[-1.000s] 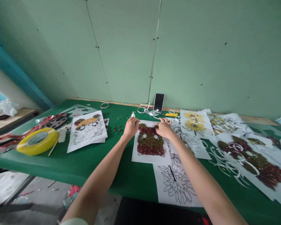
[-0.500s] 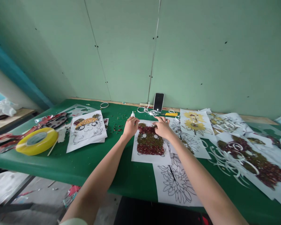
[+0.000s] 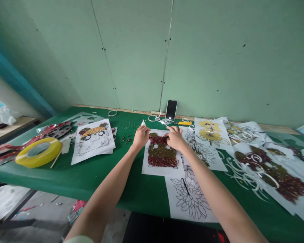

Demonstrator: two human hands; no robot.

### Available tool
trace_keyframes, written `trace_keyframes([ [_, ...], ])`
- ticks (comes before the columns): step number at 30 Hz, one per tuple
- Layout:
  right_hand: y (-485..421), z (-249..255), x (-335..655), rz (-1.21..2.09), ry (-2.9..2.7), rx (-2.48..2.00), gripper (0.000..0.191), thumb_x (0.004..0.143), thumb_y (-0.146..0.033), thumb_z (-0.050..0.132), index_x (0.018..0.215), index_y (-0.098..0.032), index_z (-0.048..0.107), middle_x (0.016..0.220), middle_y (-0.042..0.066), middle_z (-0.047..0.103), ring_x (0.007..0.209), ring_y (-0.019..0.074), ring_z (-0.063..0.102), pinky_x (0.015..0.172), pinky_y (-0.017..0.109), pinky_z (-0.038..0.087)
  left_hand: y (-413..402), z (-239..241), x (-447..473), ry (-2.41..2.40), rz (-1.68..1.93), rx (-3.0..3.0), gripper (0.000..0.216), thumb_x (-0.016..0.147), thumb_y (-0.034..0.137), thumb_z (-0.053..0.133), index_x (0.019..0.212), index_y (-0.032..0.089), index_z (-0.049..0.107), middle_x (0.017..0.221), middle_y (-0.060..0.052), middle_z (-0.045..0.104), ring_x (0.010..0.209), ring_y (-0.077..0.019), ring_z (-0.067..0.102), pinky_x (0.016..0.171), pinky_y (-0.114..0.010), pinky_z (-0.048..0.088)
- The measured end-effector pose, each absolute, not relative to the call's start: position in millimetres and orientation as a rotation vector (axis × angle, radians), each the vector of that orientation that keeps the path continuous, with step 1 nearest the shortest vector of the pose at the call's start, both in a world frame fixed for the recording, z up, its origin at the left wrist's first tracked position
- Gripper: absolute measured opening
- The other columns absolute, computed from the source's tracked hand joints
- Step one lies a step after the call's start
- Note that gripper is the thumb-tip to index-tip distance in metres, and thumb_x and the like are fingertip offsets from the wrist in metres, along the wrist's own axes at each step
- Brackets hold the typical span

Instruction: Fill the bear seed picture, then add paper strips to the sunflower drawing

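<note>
A drawing of an animal covered in red and green beans, the bean picture point(image 3: 163, 161), lies on white paper in front of me. My left hand point(image 3: 141, 136) is closed at its upper left edge, around a small white glue bottle point(image 3: 143, 123) whose nozzle sticks up above the fingers. My right hand point(image 3: 175, 137) is over the upper right of the picture, fingers apart and fingertips at the animal's ear. Whether those fingertips touch single beans is too small to tell. Loose beans point(image 3: 126, 137) are scattered on the green table left of my left hand.
To the left are a half-filled animal drawing point(image 3: 95, 143) and a yellow tape roll point(image 3: 54, 153). A phone point(image 3: 171, 109) leans on the wall near a yellow cutter point(image 3: 184, 123). Flower sheets point(image 3: 190, 199), white paper strips point(image 3: 245, 175) and another bean picture point(image 3: 291, 182) lie to the right.
The view has shifted very slightly. Both hands stay in nearly the same places, the left with the glue bottle, the right at the picture's ear.
</note>
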State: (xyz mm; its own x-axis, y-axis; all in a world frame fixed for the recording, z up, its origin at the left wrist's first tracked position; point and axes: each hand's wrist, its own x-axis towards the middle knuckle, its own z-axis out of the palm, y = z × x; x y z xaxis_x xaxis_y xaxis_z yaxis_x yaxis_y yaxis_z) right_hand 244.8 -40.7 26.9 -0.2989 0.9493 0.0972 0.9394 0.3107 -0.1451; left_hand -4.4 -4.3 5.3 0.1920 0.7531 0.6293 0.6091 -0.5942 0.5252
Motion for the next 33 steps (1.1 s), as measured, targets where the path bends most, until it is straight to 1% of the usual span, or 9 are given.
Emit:
trace_keyframes([
  [2,-40.0,24.5,244.0,0.122,-2.412,-1.742,0.047,0.089,-0.018,0.054,0.127,-0.021,0.082,0.171,0.013,0.044,0.155,0.0427,0.030,0.120,0.068,0.029,-4.6,5.4,-4.0,1.328,1.361,2.295,0.028,0.097,0.007,0.051,0.087,0.021,0.074,0.091,-0.008,0.073,0.093,-0.0233,0.069,0.088,-0.035,0.057],
  [6,-38.0,19.6,240.0,0.160,-2.424,-1.699,0.058,0.091,-0.017,0.053,0.143,-0.027,0.074,0.171,0.011,0.044,0.156,0.0406,0.030,0.119,0.067,0.030,-4.5,5.3,-3.7,1.326,1.370,2.301,0.028,0.097,0.007,0.051,0.086,0.021,0.074,0.090,-0.008,0.073,0.094,-0.0235,0.069,0.088,-0.036,0.057],
  [8,-37.8,20.0,239.5,0.153,-2.416,-1.696,0.059,0.091,-0.016,0.052,0.145,-0.027,0.073,0.171,0.011,0.045,0.156,0.0402,0.030,0.119,0.066,0.030,-4.3,5.2,-3.9,1.332,1.369,2.302,0.028,0.097,0.007,0.052,0.087,0.021,0.074,0.090,-0.008,0.073,0.094,-0.0236,0.069,0.088,-0.036,0.057],
  [13,-39.9,24.6,242.8,0.061,-2.378,-1.743,0.045,0.090,-0.017,0.053,0.124,-0.019,0.083,0.169,0.015,0.048,0.154,0.0399,0.032,0.119,0.066,0.029,-4.1,4.7,-4.1,1.328,1.368,2.302,0.028,0.096,0.006,0.052,0.087,0.021,0.074,0.091,-0.008,0.073,0.094,-0.0237,0.069,0.089,-0.036,0.057],
  [19,-40.4,23.4,243.7,0.001,-2.348,-1.727,0.039,0.089,-0.015,0.053,0.108,-0.020,0.087,0.164,0.013,0.054,0.151,0.0392,0.035,0.118,0.064,0.029,-3.6,4.4,-4.7,1.326,1.376,2.299,0.028,0.096,0.005,0.052,0.088,0.021,0.074,0.092,-0.007,0.073,0.095,-0.0238,0.069,0.088,-0.035,0.057],
  [22,-39.1,20.4,241.4,0.025,-2.353,-1.732,0.039,0.090,-0.016,0.053,0.110,-0.020,0.087,0.164,0.013,0.054,0.151,0.0400,0.035,0.118,0.064,0.028,-3.3,4.2,-4.6,1.320,1.380,2.300,0.028,0.096,0.006,0.052,0.088,0.021,0.074,0.091,-0.008,0.073,0.095,-0.0239,0.069,0.088,-0.035,0.056],
  [28,-39.3,20.0,238.3,0.137,-2.363,-1.718,0.051,0.094,-0.017,0.051,0.135,-0.024,0.080,0.168,0.011,0.050,0.153,0.0405,0.034,0.119,0.063,0.030,-3.8,4.1,-4.4,1.310,1.383,2.296,0.028,0.097,0.006,0.052,0.088,0.021,0.074,0.091,-0.008,0.073,0.094,-0.0240,0.068,0.088,-0.036,0.057],
  [30,-40.7,22.3,239.8,0.100,-2.340,-1.725,0.049,0.093,-0.017,0.051,0.131,-0.022,0.081,0.167,0.012,0.051,0.152,0.0407,0.034,0.119,0.063,0.030,-4.2,4.6,-4.6,1.319,1.376,2.296,0.029,0.097,0.006,0.051,0.088,0.021,0.074,0.091,-0.008,0.073,0.094,-0.0241,0.068,0.087,-0.036,0.057],
  [33,-42.5,24.7,241.9,0.045,-2.319,-1.732,0.042,0.092,-0.015,0.052,0.115,-0.022,0.086,0.164,0.011,0.055,0.151,0.0397,0.035,0.117,0.062,0.031,-5.1,5.6,-4.7,1.315,1.370,2.296,0.029,0.097,0.007,0.051,0.088,0.021,0.074,0.092,-0.008,0.073,0.095,-0.0240,0.069,0.087,-0.036,0.057],
])
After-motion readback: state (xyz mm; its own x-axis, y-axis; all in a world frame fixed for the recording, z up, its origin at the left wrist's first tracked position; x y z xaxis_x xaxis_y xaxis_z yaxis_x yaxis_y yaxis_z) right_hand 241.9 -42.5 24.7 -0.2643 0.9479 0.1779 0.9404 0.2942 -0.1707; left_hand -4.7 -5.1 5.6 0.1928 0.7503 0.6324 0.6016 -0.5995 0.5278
